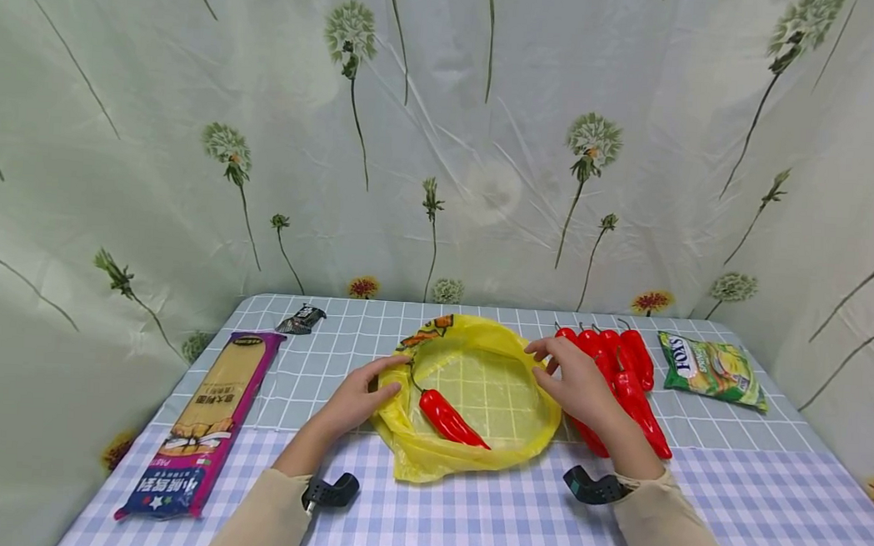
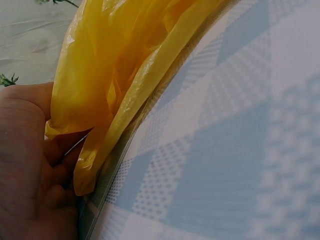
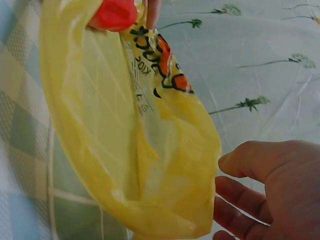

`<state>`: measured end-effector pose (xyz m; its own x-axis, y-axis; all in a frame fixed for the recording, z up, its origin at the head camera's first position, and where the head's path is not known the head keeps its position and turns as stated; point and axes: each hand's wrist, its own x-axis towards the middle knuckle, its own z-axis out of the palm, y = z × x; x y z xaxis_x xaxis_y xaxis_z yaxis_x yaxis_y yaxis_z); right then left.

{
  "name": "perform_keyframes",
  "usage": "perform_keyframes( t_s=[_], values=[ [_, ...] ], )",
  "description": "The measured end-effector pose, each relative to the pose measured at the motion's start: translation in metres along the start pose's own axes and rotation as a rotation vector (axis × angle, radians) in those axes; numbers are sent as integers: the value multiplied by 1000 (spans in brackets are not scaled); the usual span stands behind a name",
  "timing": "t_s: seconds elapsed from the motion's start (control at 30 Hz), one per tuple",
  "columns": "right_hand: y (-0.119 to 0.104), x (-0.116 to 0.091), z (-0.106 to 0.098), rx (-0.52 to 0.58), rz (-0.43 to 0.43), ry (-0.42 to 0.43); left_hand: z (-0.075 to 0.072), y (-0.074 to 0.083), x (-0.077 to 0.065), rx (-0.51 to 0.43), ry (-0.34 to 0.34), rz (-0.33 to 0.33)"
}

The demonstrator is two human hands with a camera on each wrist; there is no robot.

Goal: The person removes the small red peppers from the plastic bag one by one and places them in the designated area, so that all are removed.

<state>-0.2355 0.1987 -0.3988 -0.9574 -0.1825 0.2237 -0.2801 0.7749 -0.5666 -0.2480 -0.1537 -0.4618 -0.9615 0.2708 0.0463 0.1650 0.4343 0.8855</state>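
Observation:
A yellow plastic bag lies on the table with its mouth spread wide into a round opening. One red chili pepper with a thin dark stem lies inside it. At the left rim, my left hand holds the bag; in the left wrist view the yellow film passes between thumb and fingers. My right hand is at the right rim with loosely bent fingers. The right wrist view has its thumb tip and fingers right at the bag's edge, some fingertips hidden behind the film.
Several red chili peppers lie beside my right forearm. A green snack packet is farther right. On the left lie a long purple pasta packet and a small black wrapper. A curtain with dandelions hangs behind the checked table.

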Motion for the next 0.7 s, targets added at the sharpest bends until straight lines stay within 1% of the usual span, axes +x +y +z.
perform_keyframes(
  t_s=[0.23,0.33,0.53,0.7],
  values=[
    [-7,-1,8,-9,-99,43,0,0,0,6,2,-3],
    [-10,-1,11,-6,-119,49,0,0,0,-2,3,0],
    [-17,-3,18,-16,-120,13,0,-2,1,10,0,9],
    [-21,-4,22,-23,-156,-24,1,-1,0,14,1,26]
  ],
)
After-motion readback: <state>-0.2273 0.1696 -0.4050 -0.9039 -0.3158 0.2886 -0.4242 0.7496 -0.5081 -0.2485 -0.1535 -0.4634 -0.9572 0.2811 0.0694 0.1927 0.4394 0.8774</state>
